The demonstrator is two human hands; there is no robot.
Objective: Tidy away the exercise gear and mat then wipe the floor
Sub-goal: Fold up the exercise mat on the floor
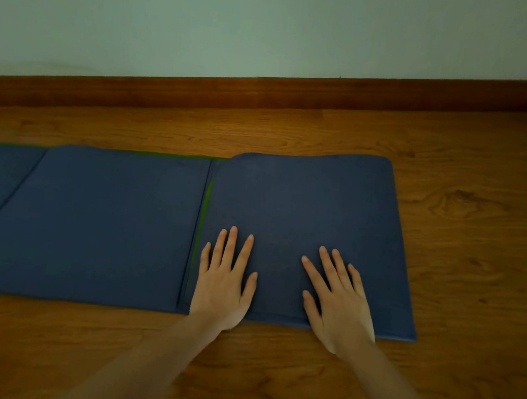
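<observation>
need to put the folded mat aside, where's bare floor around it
Bare wood floor right of the mat, a strip between mat and skirting board, and near floor beside the forearms. Both the left hand and right hand crowd the folded end.

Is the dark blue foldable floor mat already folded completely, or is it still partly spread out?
Partly folded. The dark blue mat has only its right end panel folded over, under the left hand and right hand; the rest lies flat.
</observation>
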